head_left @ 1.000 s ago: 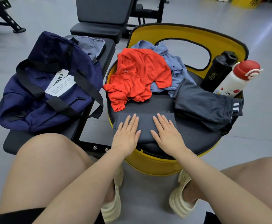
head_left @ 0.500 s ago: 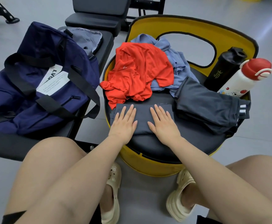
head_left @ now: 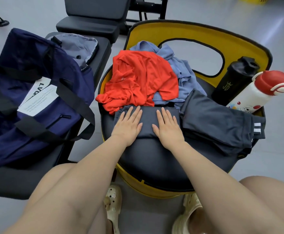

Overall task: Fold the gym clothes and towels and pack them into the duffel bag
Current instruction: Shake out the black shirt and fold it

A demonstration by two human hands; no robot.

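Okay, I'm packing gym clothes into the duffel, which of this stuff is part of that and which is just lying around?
Part of the job:
- dark grey folded garment, under left hand and right hand
- orange shirt
- light blue top
- dark grey striped shorts
- navy duffel bag

Just lying about:
- black shaker bottle
- white bottle with red cap

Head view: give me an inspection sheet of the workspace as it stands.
Surface: black seat of a yellow chair.
Job's things: folded grey cloth; red shirt, blue top, dark shorts loose on seat; navy bag on bench.
Clutter: black bottle, white bottle.
Grippers: left hand, right hand flat on the cloth.
Cables: nothing seen.
Surroundings: grey floor, second bench.
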